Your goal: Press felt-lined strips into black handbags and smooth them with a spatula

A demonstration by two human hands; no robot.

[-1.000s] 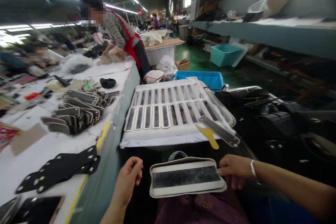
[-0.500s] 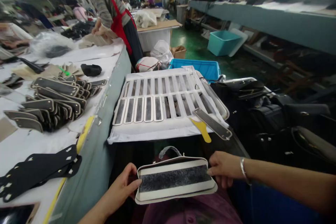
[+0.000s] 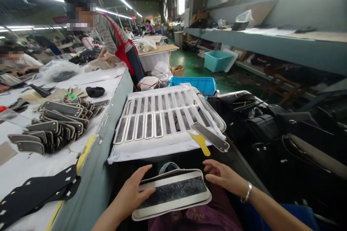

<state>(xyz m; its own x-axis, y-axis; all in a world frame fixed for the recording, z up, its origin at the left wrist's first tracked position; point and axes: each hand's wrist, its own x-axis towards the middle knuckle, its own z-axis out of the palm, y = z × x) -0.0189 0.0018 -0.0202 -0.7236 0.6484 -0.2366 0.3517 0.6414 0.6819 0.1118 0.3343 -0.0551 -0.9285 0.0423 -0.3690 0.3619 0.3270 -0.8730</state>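
Observation:
A cream rectangular piece with a dark fuzzy strip [image 3: 173,193] lies across my lap. My left hand [image 3: 134,191] rests on its left end, fingers stretched flat over the edge. At the piece's right end my right hand [image 3: 221,177], with a silver bangle on the wrist, hovers with fingers extended and slightly apart, touching or just off the corner. Just beyond, a white slotted tray [image 3: 162,115] holds several similar strips in its front row. A grey strip [image 3: 210,136] and a yellow scraper [image 3: 200,143] lie at the tray's front right corner.
A long white-topped table [image 3: 89,90] runs along the left with stacked grey strips [image 3: 54,122] and black riveted pieces [image 3: 35,191]. A person in a red apron [image 3: 116,43] bends over its far end. Black bags [image 3: 271,126] are piled at right; blue bins [image 3: 200,83] stand behind.
My left hand went from beside the piece to lying flat on its left end. My right hand let go of the right edge and opened. The camera tilted and shifted.

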